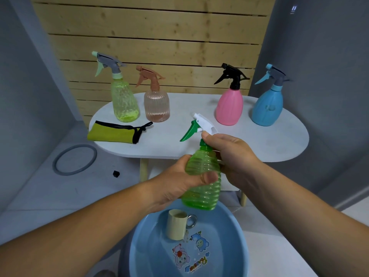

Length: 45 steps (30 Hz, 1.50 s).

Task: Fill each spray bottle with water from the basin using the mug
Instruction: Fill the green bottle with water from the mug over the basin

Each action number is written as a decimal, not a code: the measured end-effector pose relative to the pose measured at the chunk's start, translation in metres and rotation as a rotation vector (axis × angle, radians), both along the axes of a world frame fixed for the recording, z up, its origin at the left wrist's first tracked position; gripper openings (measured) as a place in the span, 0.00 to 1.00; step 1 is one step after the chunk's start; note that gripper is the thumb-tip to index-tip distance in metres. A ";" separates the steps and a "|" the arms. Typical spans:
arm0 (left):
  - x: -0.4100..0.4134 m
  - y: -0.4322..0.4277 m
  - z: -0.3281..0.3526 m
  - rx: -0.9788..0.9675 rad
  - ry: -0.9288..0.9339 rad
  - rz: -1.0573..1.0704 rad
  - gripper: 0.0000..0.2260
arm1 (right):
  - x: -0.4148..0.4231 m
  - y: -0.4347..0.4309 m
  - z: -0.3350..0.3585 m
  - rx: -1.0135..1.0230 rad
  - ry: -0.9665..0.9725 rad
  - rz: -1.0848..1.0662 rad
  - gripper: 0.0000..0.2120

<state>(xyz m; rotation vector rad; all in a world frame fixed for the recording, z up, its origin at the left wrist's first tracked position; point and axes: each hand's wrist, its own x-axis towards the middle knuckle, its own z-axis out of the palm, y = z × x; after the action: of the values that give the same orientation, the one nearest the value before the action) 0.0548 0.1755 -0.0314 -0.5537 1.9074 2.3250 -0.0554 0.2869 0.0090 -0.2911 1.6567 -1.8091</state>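
Left grip [179,182] wraps the ribbed translucent green plastic spray bottle [202,193]; right grip [229,154] curls round its neck (above the blue plastic basin [139,246]).

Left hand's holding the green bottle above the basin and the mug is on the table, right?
Not quite. The head view shows the mug in the basin, not on the table. The left hand does hold the green bottle above the basin.
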 end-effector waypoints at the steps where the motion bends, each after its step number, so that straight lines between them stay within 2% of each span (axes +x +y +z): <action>1: -0.001 0.000 -0.001 -0.013 -0.005 0.014 0.35 | 0.000 0.000 0.000 0.002 -0.006 -0.006 0.11; 5: 0.001 -0.008 -0.003 0.067 -0.032 -0.008 0.32 | -0.003 0.000 0.000 -0.013 -0.050 -0.043 0.11; 8: 0.006 -0.011 -0.006 0.102 -0.055 -0.090 0.34 | -0.006 -0.002 -0.001 0.017 -0.049 -0.096 0.11; 11: 0.008 -0.014 -0.006 0.025 -0.087 -0.098 0.34 | -0.012 -0.006 -0.001 0.067 -0.024 -0.174 0.13; 17: 0.017 -0.039 -0.005 -0.172 -0.194 -0.015 0.28 | -0.044 -0.028 -0.003 0.142 -0.067 -0.297 0.18; 27: 0.034 -0.068 -0.010 -0.226 -0.266 0.059 0.27 | -0.092 -0.065 -0.042 0.123 -0.289 -0.412 0.20; 34: 0.030 -0.078 -0.007 -0.194 -0.217 0.124 0.27 | -0.103 -0.080 -0.044 0.196 -0.316 -0.344 0.12; 40: 0.024 -0.076 -0.007 -0.199 -0.224 0.121 0.21 | -0.104 -0.076 -0.045 0.247 -0.242 -0.296 0.15; 45: 0.022 -0.072 -0.012 -0.195 -0.181 0.122 0.27 | -0.098 -0.067 -0.045 0.190 -0.229 -0.246 0.16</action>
<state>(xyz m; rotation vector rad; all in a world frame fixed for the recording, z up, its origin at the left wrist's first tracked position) 0.0772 0.1031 -0.0429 -0.8901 2.0780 2.0830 -0.1529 0.2202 -0.0361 0.2053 1.7412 -1.7645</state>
